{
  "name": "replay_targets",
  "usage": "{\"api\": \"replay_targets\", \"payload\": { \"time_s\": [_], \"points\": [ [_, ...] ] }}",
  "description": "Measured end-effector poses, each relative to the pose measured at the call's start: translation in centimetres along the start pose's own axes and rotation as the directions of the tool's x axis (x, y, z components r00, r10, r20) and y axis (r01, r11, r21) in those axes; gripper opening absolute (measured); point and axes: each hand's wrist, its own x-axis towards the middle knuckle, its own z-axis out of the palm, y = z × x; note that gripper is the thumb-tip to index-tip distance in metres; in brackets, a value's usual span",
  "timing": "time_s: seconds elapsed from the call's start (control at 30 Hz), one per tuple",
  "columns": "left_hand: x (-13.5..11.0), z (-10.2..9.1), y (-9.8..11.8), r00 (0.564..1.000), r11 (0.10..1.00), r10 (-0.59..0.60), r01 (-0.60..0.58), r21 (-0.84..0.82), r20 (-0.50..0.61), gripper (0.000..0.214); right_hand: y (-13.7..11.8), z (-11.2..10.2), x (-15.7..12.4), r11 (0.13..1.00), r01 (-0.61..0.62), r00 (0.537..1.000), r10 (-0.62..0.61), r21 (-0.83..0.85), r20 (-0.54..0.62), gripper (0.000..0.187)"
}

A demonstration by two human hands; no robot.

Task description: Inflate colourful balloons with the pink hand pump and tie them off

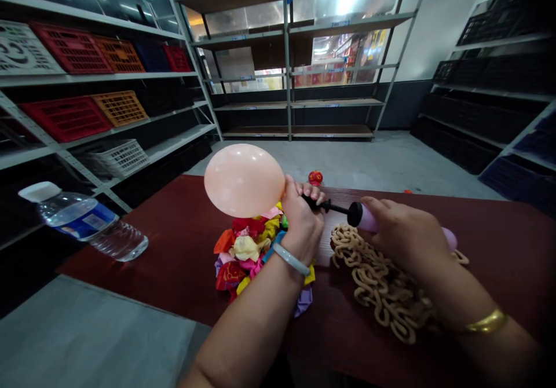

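Observation:
A pale peach balloon [244, 180], partly inflated, sticks out to the left of my left hand [302, 220]. That hand is closed round the balloon's neck and the black nozzle of a hand pump. My right hand [403, 231] is wrapped round the lilac barrel of the pump [367, 217], whose black rod runs left to the nozzle. Under my left wrist lies a pile of flat balloons [245, 249] in several colours. Below my right hand is a heap of tan loops [382, 284], like balloon clips or ties.
All this lies on a dark red table [174, 237]. A plastic water bottle [84, 221] lies at its left end. A small red object [315, 178] stands at the far edge. Metal shelves with red, orange and white crates [69, 116] line the left; dark crates fill the right.

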Motion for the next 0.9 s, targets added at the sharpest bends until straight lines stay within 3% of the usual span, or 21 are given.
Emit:
{"api": "replay_targets", "payload": {
  "time_s": [0.13,0.27,0.47,0.67,0.77,0.9],
  "points": [
    [-1.5,0.2,-2.0,0.998,0.997,-0.068,0.068,0.024,0.008,0.046,-1.7,-0.4,-0.1,1.000,0.012,1.000,-0.012,0.008,0.002,0.044],
    [-1.8,0.5,-1.7,0.996,0.993,-0.090,0.089,0.075,0.004,0.050,-2.2,-0.6,0.0,0.997,0.026,1.000,-0.027,0.070,0.011,0.044],
    [-0.2,1.1,2.8,0.997,0.996,0.031,-0.036,0.082,0.067,0.052,-0.3,0.1,0.2,0.981,0.054,0.999,-0.051,0.186,-0.017,0.049],
    [2.2,0.5,7.0,0.990,0.990,0.142,-0.142,0.011,0.006,0.048,2.2,-0.4,0.4,0.988,0.026,0.999,-0.029,0.149,0.020,0.044],
    [2.2,0.4,7.0,0.989,0.989,0.147,-0.147,-0.007,0.016,0.048,2.2,-0.6,0.3,0.993,0.027,1.000,-0.026,0.119,-0.003,0.044],
    [1.3,0.6,4.9,0.992,0.993,0.121,-0.121,-0.008,0.040,0.048,1.4,-0.1,-0.1,0.997,0.014,1.000,-0.012,0.074,-0.015,0.049]
  ]
}}
